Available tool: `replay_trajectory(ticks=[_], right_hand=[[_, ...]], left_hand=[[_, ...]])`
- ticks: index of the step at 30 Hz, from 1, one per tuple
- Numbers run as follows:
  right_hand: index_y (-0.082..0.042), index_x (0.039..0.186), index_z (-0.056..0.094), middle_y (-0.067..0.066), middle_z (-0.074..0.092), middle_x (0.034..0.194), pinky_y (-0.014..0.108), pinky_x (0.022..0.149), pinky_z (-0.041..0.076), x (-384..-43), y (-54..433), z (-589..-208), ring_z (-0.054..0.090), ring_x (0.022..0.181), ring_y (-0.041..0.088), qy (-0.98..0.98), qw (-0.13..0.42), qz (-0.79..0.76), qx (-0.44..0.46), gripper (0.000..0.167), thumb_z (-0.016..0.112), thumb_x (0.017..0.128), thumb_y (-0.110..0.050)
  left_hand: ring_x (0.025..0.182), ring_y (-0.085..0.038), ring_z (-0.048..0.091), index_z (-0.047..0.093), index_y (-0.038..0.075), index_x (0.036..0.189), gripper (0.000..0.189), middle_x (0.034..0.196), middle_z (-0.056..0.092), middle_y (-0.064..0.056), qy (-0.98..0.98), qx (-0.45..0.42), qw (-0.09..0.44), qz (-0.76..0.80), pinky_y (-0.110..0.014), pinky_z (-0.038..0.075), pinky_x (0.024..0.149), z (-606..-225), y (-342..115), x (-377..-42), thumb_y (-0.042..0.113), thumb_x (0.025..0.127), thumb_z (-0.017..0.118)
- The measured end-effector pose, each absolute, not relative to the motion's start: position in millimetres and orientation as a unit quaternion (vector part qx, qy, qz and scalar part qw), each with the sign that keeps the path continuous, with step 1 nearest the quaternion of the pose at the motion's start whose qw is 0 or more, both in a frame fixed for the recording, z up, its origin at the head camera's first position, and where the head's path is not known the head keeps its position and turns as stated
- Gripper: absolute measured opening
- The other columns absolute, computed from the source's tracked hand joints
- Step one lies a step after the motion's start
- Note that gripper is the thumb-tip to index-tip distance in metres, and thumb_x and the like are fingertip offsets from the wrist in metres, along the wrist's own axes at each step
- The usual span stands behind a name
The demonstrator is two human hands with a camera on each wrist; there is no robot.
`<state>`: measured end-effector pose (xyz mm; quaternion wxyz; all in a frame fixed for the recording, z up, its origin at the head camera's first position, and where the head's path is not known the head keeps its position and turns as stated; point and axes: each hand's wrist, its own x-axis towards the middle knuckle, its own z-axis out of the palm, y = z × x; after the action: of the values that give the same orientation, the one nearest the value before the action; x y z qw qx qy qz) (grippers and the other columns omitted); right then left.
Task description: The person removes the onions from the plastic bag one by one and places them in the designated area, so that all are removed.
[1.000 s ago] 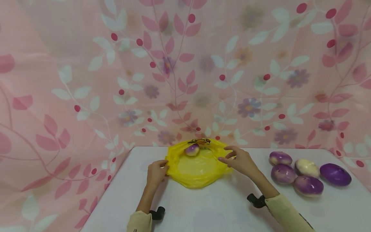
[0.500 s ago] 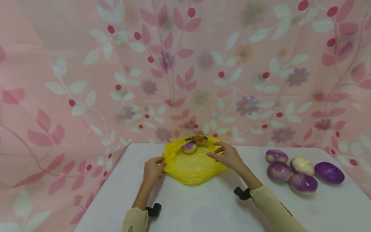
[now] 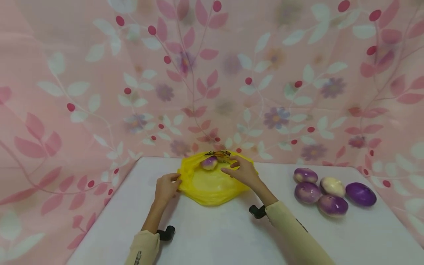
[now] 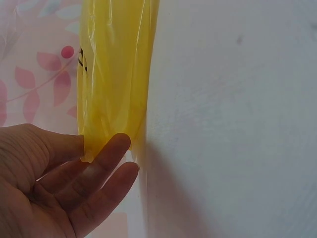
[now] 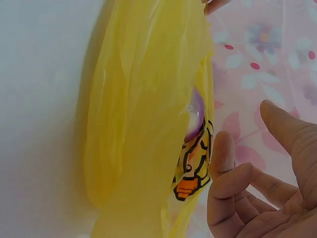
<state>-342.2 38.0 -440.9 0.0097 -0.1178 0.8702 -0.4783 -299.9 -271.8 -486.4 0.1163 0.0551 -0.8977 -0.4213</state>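
Note:
A yellow plastic bag [image 3: 215, 197] lies on the table, its mouth spread wide. Inside, at the back, rests a glossy oval purple-and-white vegetable [image 3: 209, 162], perhaps a round eggplant. My left hand [image 3: 165, 187] pinches the bag's left edge between thumb and fingers, as the left wrist view confirms. Over the bag's right side hovers my right hand [image 3: 243, 172], thumb and fingers apart and holding nothing. In the right wrist view the right fingertips [image 5: 225, 148] come close to the printed side of the bag; whether they touch it I cannot tell.
Several similar purple and cream vegetables [image 3: 307, 192] sit grouped on the right of the white table [image 3: 212, 235]. A pink floral cloth [image 3: 212, 73] hangs behind the table. Each wrist carries a black camera mount [image 3: 257, 211].
My right hand has moved left from the bag's right edge to above its opening. The left hand keeps its pinch on the bag. The head view has shifted slightly.

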Motion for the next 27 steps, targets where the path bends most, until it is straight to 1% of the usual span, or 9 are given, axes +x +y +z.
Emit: replay_trajectory(ticks=[3, 5, 9, 14, 16, 19, 22, 23, 27], right_hand=[[-0.005, 0.145, 0.061, 0.021, 0.072, 0.127, 0.038, 0.083, 0.066, -345.5, 31.4, -442.0, 0.077, 0.097, 0.025, 0.87, 0.011, -0.479, -0.115, 0.068, 0.084, 0.092, -0.039], [-0.005, 0.146, 0.061, 0.022, 0.071, 0.128, 0.037, 0.081, 0.066, -347.8, 26.0, -442.7, 0.078, 0.092, 0.025, 0.871, 0.012, -0.477, -0.115, 0.067, 0.084, 0.092, -0.039], [-0.004, 0.146, 0.061, 0.026, 0.069, 0.131, 0.04, 0.082, 0.066, -352.4, 14.6, -444.6, 0.079, 0.09, 0.031, 0.869, 0.012, -0.479, -0.124, 0.064, 0.083, 0.093, -0.034], [-0.002, 0.144, 0.062, 0.025, 0.065, 0.139, 0.043, 0.087, 0.065, -356.1, 4.4, -447.6, 0.07, 0.115, 0.039, 0.872, 0.007, -0.471, -0.131, 0.062, 0.082, 0.094, -0.032], [-0.001, 0.144, 0.061, 0.024, 0.064, 0.142, 0.042, 0.087, 0.065, -357.4, 1.1, -448.8, 0.066, 0.12, 0.039, 0.875, 0.007, -0.465, -0.134, 0.062, 0.082, 0.095, -0.034], [0.001, 0.145, 0.058, 0.025, 0.063, 0.141, 0.039, 0.083, 0.064, -359.4, -3.7, -450.2, 0.069, 0.11, 0.038, 0.874, 0.016, -0.465, -0.137, 0.065, 0.081, 0.095, -0.035], [0.003, 0.145, 0.056, 0.025, 0.062, 0.139, 0.039, 0.082, 0.063, -361.5, -8.3, -451.3, 0.07, 0.101, 0.035, 0.874, 0.017, -0.466, -0.136, 0.067, 0.08, 0.095, -0.036], [0.003, 0.145, 0.056, 0.025, 0.062, 0.14, 0.04, 0.085, 0.063, -362.1, -9.9, -451.4, 0.07, 0.103, 0.035, 0.874, 0.016, -0.466, -0.135, 0.068, 0.08, 0.096, -0.036], [0.002, 0.147, 0.054, 0.023, 0.062, 0.146, 0.049, 0.105, 0.058, -365.1, -17.8, -450.1, 0.064, 0.125, 0.039, 0.877, 0.005, -0.463, -0.129, 0.069, 0.079, 0.096, -0.038]], left_hand=[[0.06, -0.02, 0.073, 0.074, 0.0, 0.131, 0.034, 0.128, 0.073, -0.026, -0.899, 0.054, 0.111, -0.419, -0.027, 0.057, 0.047, -485.9, -273.6, -300.7, 0.01, 0.098, 0.074], [0.061, -0.02, 0.074, 0.074, 0.001, 0.131, 0.034, 0.128, 0.073, -0.026, -0.899, 0.053, 0.11, -0.421, -0.027, 0.058, 0.048, -485.4, -274.5, -300.9, 0.01, 0.098, 0.073], [0.062, -0.023, 0.075, 0.074, 0.0, 0.131, 0.034, 0.127, 0.073, -0.027, -0.899, 0.05, 0.111, -0.42, -0.026, 0.057, 0.048, -483.7, -276.6, -300.9, 0.01, 0.099, 0.073], [0.061, -0.022, 0.074, 0.073, 0.0, 0.132, 0.034, 0.128, 0.073, -0.027, -0.9, 0.049, 0.104, -0.42, -0.026, 0.058, 0.048, -483.7, -277.2, -300.2, 0.01, 0.1, 0.072], [0.061, -0.022, 0.075, 0.073, 0.0, 0.132, 0.034, 0.128, 0.073, -0.026, -0.9, 0.048, 0.103, -0.42, -0.026, 0.058, 0.048, -484.1, -277.0, -300.3, 0.01, 0.1, 0.071], [0.061, -0.023, 0.075, 0.073, -0.001, 0.131, 0.034, 0.127, 0.073, -0.027, -0.9, 0.045, 0.106, -0.42, -0.027, 0.058, 0.048, -484.2, -276.8, -300.8, 0.01, 0.099, 0.072], [0.06, -0.024, 0.073, 0.073, -0.002, 0.131, 0.034, 0.126, 0.073, -0.028, -0.903, 0.036, 0.108, -0.415, -0.027, 0.058, 0.047, -483.9, -276.5, -301.5, 0.01, 0.099, 0.072], [0.059, -0.024, 0.073, 0.073, -0.002, 0.131, 0.034, 0.126, 0.073, -0.028, -0.904, 0.032, 0.109, -0.413, -0.027, 0.058, 0.047, -483.8, -276.4, -301.9, 0.01, 0.099, 0.072], [0.057, -0.023, 0.072, 0.073, -0.003, 0.13, 0.034, 0.125, 0.073, -0.028, -0.908, 0.021, 0.111, -0.404, -0.026, 0.057, 0.046, -483.2, -277.3, -303.7, 0.01, 0.099, 0.071]])
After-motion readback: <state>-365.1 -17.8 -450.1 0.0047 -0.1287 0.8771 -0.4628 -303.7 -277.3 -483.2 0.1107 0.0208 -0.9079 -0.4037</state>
